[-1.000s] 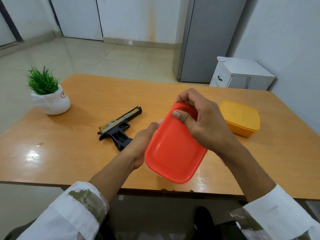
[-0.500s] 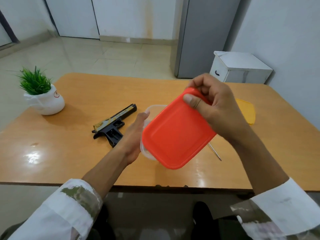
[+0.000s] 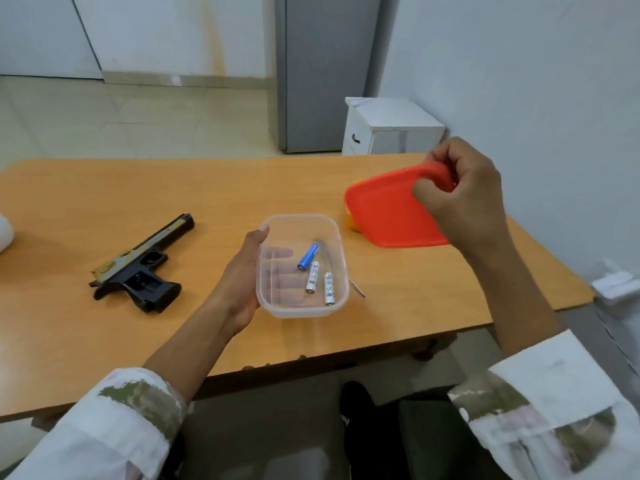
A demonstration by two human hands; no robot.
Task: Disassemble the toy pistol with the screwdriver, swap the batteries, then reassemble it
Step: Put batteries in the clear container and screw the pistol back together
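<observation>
Cradling the clear container (image 3: 341, 251) from its left side, the left hand (image 3: 242, 282) has its thumb hooked over the near-left rim and its fingers curled underneath, visible through the plastic. The forearm reaches up from the lower left, with the sleeve pushed back. The right hand (image 3: 464, 202) is raised over the table's right end, pinching the far corner of the red lid (image 3: 384, 216) between thumb and bent fingers, so the lid hangs tilted above the table (image 3: 104, 188).

Three batteries lie in the container: one blue battery (image 3: 307, 257) and two white ones (image 3: 312, 277), side by side toward the right wall. One thin screwdriver (image 3: 358, 292) shows its tip just past that wall; I cannot tell whether its blurred shaft runs inside or beneath the container. One toy pistol (image 3: 142, 268) lies flat on the table, left of the left hand, with its barrel pointing away. One yellow box (image 3: 353, 223) peeks out behind the lid.
</observation>
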